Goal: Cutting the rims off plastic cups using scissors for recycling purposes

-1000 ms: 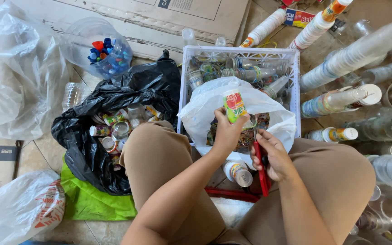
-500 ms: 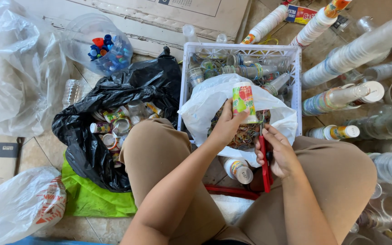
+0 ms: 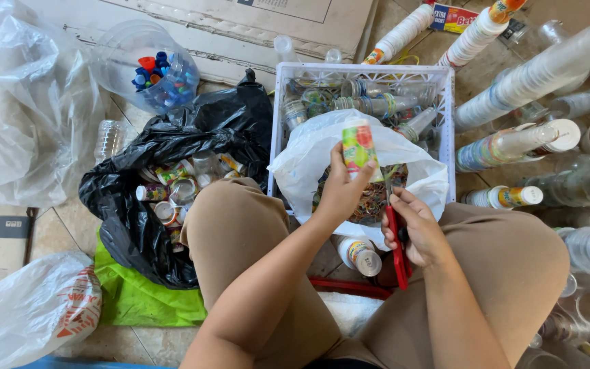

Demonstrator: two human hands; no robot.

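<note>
Cutting the label off a small bottle over the white bag

At far left lie clear plastic bags and a clear tub of coloured caps. Next comes a black rubbish bag full of small labelled bottles, resting on a green sheet.

The left hand is curled round a small plastic bottle with a green and red label, held upright above a white bag of stripped label scraps that sits in a white crate. The right hand is closed round red-handled scissors, just beside the bottle's lower edge; the blade tips are hidden, so I cannot tell whether they are apart.

To do this well, I judge the bottle should stay over the bag so scraps drop in, with the left thumb clear of the cutting line and the blade slid under the label only.

At right lie stacked cups and clear bottles
</note>
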